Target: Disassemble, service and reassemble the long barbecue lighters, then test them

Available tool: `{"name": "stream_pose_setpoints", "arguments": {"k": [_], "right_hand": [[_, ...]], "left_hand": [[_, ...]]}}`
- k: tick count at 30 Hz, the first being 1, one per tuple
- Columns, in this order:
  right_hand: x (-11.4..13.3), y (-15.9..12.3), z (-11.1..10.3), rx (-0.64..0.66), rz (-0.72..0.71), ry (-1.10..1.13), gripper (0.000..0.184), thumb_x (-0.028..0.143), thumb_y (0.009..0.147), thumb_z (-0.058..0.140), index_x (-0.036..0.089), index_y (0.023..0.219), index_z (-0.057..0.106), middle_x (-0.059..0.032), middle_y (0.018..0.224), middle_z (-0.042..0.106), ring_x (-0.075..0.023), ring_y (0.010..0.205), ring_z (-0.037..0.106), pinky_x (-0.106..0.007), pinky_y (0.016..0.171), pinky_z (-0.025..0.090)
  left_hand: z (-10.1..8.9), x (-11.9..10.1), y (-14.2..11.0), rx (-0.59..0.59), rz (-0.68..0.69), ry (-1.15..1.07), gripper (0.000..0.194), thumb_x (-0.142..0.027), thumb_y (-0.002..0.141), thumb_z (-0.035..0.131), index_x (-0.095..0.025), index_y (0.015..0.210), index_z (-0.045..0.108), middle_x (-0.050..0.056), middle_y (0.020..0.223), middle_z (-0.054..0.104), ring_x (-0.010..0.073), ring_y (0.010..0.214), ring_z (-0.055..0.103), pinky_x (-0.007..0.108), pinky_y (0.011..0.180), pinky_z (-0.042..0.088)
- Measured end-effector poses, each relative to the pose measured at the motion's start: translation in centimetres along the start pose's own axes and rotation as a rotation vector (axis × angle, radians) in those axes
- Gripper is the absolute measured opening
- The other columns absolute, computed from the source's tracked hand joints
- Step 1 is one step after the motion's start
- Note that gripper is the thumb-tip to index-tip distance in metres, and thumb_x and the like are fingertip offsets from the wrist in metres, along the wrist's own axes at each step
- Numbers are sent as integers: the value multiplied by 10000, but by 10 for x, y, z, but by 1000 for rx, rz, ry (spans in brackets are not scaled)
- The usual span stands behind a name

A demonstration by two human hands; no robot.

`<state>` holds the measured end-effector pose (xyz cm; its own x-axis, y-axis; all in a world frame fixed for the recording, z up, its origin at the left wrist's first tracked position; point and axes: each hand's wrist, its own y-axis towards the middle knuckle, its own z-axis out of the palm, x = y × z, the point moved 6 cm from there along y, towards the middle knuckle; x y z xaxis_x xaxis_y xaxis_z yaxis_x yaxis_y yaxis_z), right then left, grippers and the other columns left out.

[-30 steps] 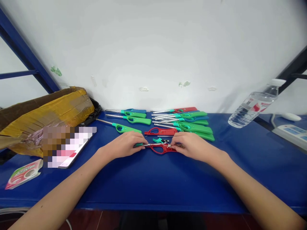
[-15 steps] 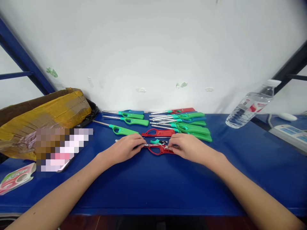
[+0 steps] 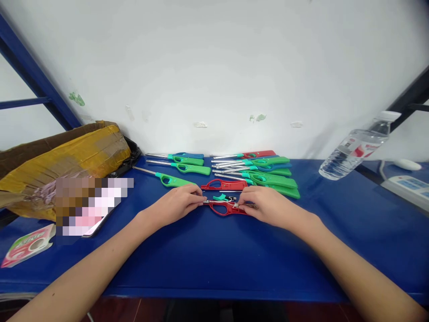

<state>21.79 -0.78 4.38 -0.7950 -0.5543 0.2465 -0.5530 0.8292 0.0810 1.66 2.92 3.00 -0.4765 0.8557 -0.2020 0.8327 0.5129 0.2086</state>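
Note:
An opened red gas lighter half-shell (image 3: 222, 209) lies in front of me, its trigger loop towards me. White wire (image 3: 219, 202) runs along it between my hands. At its nozzle end, the fingertips of my left hand (image 3: 177, 203) pinch the wire's end. My right hand (image 3: 268, 205) is closed over the handle end, with a thin brownish piece (image 3: 250, 206) between its fingers; its kind is unclear. A teal trigger (image 3: 219, 197) and a small black part (image 3: 231, 198) lie just behind the wire. Beyond sit a second red half-shell (image 3: 231, 184) and a thin metal rod (image 3: 217, 191).
Several long lighters, mostly green (image 3: 275, 180), lie in a pile behind my right hand; several more (image 3: 192, 169) are at back left. A taped carton (image 3: 83, 150) and phone (image 3: 107, 208) stand left. A tilted water bottle (image 3: 355, 147) and power strip (image 3: 409, 188) are right.
My view has shifted slightly, so everything sits a little differently in it. Both hands keep their hold at the red half-shell, with only small finger movement.

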Motion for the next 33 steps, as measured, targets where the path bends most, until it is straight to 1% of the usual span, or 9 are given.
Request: {"name": "stream_pose_setpoints", "arguments": {"k": [3,8,13,16,18,23,29,33], "right_hand": [[1,0,0,-2,-2,5,152,188,913,541,185,876,689,-59,907,683,-179,784,631,-290,682,452],[1,1,1,3,-5,-3,160,194,919,536,185,866,687,-56,901,683,-181,793,632,-293,691,453],[1,1,1,5,-4,-8,164,204,922,535,184,865,687,-52,896,680,-175,784,629,-285,683,450],[1,1,1,-3,-2,-12,163,210,922,537,187,865,688,-51,897,678,-169,767,628,-278,667,446],[1,1,0,-9,3,-16,159,206,917,541,188,861,689,-52,893,678,-166,754,626,-274,656,442],[1,2,0,0,13,-6,147,186,900,556,188,845,693,-51,877,678,-168,750,626,-274,656,440],[0,2,1,-8,-2,-15,150,205,908,554,187,849,691,-53,881,679,-169,759,626,-275,661,435],[0,2,1,-4,23,-41,134,206,900,550,186,878,680,-49,882,681,-179,769,625,-280,663,429]], "left_hand": [[1,-1,0,-11,13,-10,309,-272,1009,424,-178,1104,703,99,1039,635,184,885,617,286,758,500],[1,-3,1,-13,0,-2,294,-259,1005,436,-176,1062,712,94,1027,638,185,885,621,283,761,498],[0,-2,2,38,-7,70,221,-223,955,541,-205,1108,699,81,1097,636,211,967,619,313,836,496],[-2,-1,1,40,-21,87,299,-268,914,625,-204,1205,653,94,1150,633,241,1030,611,354,884,496],[-4,-1,0,27,-14,79,363,-285,903,643,-206,1257,620,101,1171,630,251,1051,606,372,899,496],[-6,-6,-1,9,46,42,237,-261,945,576,-247,1158,681,70,1125,635,224,1032,598,350,901,483],[-4,-11,0,-36,82,45,243,-279,976,516,-207,1112,704,76,1059,651,211,981,596,339,892,479],[-3,-12,2,-71,77,72,238,-291,981,501,-195,1035,712,76,1046,656,211,969,595,354,887,479]]}}
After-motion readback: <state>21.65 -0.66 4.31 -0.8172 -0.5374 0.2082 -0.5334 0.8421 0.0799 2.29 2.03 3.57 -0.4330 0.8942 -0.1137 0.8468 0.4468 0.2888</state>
